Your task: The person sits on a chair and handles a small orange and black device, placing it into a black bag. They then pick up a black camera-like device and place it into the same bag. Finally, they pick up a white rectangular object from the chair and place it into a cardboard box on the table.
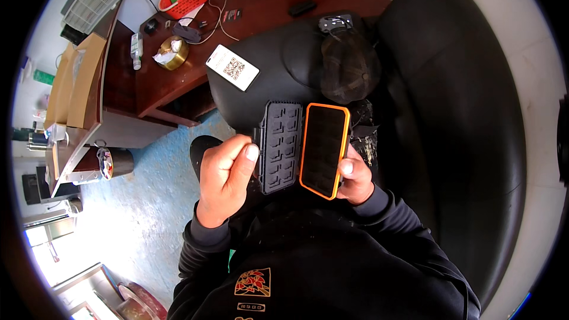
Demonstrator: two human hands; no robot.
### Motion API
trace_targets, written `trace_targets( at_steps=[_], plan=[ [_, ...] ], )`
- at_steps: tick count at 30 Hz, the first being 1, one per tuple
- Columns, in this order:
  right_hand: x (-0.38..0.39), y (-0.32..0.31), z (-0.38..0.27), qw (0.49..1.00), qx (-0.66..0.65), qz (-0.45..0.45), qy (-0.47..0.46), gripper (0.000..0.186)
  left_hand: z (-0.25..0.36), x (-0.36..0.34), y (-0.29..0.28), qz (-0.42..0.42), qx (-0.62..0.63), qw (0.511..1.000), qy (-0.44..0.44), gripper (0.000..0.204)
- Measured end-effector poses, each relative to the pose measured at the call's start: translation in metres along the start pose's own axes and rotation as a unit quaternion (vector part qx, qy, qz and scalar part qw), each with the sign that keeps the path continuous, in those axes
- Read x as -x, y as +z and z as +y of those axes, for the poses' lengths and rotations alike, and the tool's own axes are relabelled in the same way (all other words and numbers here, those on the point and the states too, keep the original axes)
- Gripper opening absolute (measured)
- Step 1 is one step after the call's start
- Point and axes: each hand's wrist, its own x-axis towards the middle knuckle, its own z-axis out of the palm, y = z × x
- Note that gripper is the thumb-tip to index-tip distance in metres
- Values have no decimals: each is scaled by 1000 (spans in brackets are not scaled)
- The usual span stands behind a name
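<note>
Left hand (226,173) and right hand (355,179) pinch the open case (312,148) (edges only); inspection seems underway, calling next for steadiness.

- The left hand (225,181) could pass leftward over the blue floor (157,195).
- Ahead, smartphone (233,67) and cap (351,70) obstruct the armrest (269,53).
- Rightward, the sofa backrest (459,112) blocks.

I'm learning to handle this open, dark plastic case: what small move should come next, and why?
Probably fold the orange-rimmed, rectangular black half toward the grey, slotted plastic half: both are spread open side by side, the bare right hand holds the first by its outer edge, and the bare left hand is at the second's outer edge.
</note>
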Motion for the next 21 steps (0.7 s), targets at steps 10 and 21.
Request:
trace_targets(
  at_steps=[10,21],
  plan=[
    [-6,4,10,992,104,-53,-45,94,-8,7,27,-80,88,992,-33,18],
    [-9,-13,22,979,164,-45,-110,76,-22,22,41,-55,285,950,-115,35]
  ],
)
